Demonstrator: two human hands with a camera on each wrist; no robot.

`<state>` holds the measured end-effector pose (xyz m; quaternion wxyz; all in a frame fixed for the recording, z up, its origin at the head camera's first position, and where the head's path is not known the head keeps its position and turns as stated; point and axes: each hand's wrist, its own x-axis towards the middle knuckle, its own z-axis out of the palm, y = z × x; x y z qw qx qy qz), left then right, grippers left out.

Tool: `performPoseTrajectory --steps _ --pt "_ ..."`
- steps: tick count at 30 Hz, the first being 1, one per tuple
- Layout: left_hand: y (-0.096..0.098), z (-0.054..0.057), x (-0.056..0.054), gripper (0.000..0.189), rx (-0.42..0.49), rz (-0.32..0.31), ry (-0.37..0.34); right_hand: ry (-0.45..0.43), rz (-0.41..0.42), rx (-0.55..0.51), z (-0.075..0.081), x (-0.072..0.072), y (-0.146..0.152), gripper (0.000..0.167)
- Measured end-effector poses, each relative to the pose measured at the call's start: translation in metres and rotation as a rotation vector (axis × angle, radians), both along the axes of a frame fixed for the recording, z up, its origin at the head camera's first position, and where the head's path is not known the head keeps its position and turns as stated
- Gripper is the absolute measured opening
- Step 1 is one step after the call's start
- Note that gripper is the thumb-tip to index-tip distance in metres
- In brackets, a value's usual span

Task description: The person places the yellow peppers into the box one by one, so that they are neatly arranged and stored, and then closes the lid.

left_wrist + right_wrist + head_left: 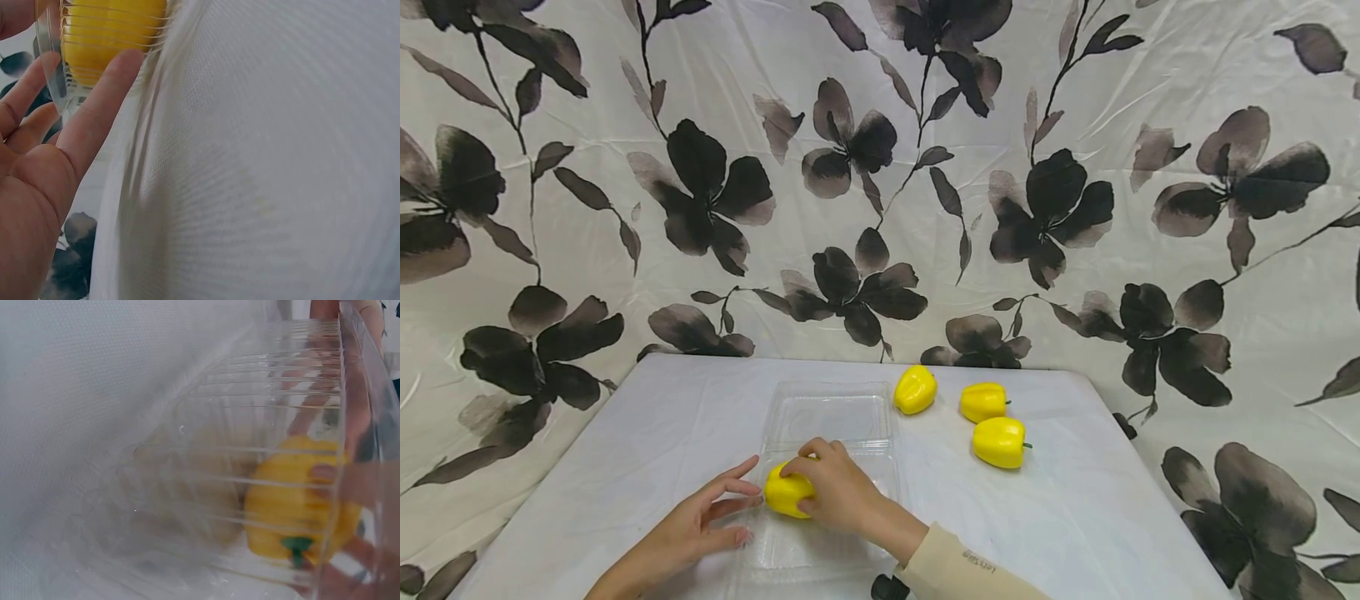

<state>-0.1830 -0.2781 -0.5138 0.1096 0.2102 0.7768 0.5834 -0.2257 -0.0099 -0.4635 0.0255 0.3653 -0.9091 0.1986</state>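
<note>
A clear plastic clamshell box [820, 550] lies opened on the table, its lid [831, 417] folded back toward the far side. My right hand [842, 492] grips a yellow bell pepper [786, 490] from above, inside the box's left part. In the right wrist view, that pepper [294, 506] shows through the ribbed clear wall, green stem toward the camera. My left hand [703, 517] is at the box's left side, fingers spread and fairly straight. In the left wrist view, one finger [103, 109] touches the ribbed wall beside the pepper [112, 37].
To the right of the lid lie more yellow bell peppers: one [915, 390] near the lid's corner, another [983, 402] farther right, and a third [998, 442] just in front of it. A white cloth covers the table [1075, 533]. Behind hangs a flowered curtain [955, 250].
</note>
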Motion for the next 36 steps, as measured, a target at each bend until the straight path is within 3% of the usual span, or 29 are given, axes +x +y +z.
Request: performPoseTrajectory --steps 15,36 --pt "-0.0015 -0.0005 -0.0009 0.043 0.02 -0.021 -0.007 0.021 0.0 -0.003 -0.0026 0.0012 -0.0024 0.041" --pt "-0.0006 0.003 0.0002 0.044 -0.078 0.045 -0.05 0.067 0.021 0.024 -0.0023 0.0009 -0.0018 0.043"
